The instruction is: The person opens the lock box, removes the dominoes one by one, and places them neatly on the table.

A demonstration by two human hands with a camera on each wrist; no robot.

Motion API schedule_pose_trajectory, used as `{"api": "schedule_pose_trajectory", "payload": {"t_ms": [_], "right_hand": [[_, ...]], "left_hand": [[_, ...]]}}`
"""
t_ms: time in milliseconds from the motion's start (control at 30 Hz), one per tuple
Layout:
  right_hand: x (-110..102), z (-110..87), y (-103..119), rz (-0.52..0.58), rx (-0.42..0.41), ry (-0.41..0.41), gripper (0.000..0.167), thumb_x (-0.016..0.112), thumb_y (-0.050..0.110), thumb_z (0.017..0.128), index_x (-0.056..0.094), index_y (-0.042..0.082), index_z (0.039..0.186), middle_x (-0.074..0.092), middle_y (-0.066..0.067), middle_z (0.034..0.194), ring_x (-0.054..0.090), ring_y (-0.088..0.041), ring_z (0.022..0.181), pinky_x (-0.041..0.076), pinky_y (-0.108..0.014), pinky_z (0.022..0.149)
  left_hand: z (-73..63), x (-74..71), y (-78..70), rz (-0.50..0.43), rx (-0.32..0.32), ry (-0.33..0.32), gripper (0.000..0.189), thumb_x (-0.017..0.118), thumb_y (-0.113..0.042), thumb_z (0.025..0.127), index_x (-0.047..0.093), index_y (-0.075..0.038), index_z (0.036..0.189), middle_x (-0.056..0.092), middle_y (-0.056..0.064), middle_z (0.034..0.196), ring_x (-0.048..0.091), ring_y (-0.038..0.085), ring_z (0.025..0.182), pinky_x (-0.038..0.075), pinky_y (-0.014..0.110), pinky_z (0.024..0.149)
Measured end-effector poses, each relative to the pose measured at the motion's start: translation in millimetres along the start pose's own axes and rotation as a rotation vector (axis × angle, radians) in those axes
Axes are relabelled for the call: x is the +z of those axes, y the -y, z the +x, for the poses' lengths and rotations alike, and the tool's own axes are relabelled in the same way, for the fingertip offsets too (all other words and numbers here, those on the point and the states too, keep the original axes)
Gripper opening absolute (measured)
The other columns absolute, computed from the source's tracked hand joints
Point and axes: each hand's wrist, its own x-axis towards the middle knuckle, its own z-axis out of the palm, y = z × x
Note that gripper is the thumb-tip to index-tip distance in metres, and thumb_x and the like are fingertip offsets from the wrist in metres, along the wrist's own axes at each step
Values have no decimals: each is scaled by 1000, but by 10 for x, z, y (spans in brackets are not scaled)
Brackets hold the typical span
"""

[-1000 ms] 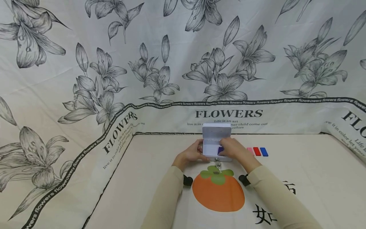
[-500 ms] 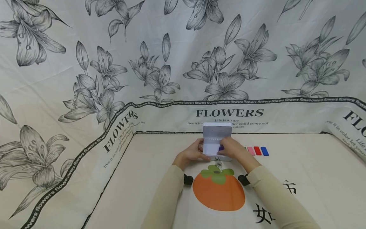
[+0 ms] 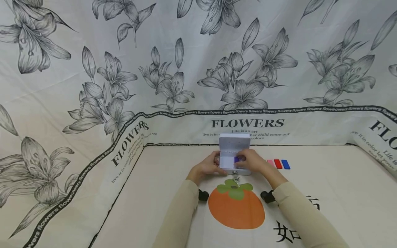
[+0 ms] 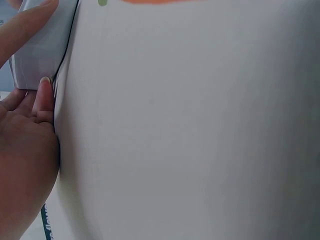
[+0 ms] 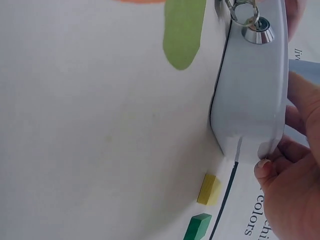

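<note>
A white metal cash box (image 3: pixel 234 144) sits at the middle back of the table with its lid raised. My left hand (image 3: pixel 207 166) grips the box's left side, thumb along the front face and fingers at the end wall, as the left wrist view shows. Inside the box, my right hand (image 3: pixel 255 162) pinches a purple block (image 3: pixel 236 159) against the white interior; part of the block is hidden by the fingers. In the right wrist view, a key with a ring (image 5: pixel 246 14) is in the front lock (image 5: pixel 258 31).
Right of the box stands a row of small blocks: yellow (image 5: pixel 208 189), green (image 5: pixel 198 226), pink (image 3: pixel 271 163), red (image 3: pixel 277 164) and blue (image 3: pixel 285 164). The tablecloth carries a printed orange persimmon (image 3: pixel 236 210). A flower-printed curtain (image 3: pixel 173 69) surrounds the table's back and sides.
Inside the box, the purple block and my right fingertips have shifted slightly left, and more of the block shows. My left hand keeps its hold on the cash box.
</note>
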Motion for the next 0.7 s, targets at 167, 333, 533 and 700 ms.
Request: {"api": "schedule_pose_trajectory", "payload": {"t_ms": [167,333,533,700], "right_hand": [[-15,-38,-52,53,-41,-33,34,79,13,88,70,-6,114,72,-14,100,62,-21,86,50,-38,79],[-22,-76,-81,80,-55,-62,36,80,14,87,71,-6,116,72,-16,104,62,-24,89,50,-41,81],[-51,-142,-71,126,-1,-65,40,79,14,89,69,-7,121,72,-18,110,67,-29,97,53,-48,87],[-87,-197,-69,165,41,-72,42,79,15,90,68,-7,124,71,-19,114,68,-31,100,54,-50,90]], "left_hand": [[0,11,-6,-9,1,-4,100,89,3,71,37,-13,154,53,10,102,48,19,94,41,31,86],[-2,16,-6,-26,-8,0,100,89,3,71,37,-13,154,54,10,103,49,19,94,41,31,88],[0,9,2,-27,-16,2,102,90,1,69,37,-13,155,55,9,104,51,19,95,43,31,87],[7,4,5,-24,-25,1,103,91,0,69,36,-13,155,55,8,104,50,18,95,42,31,87]]}}
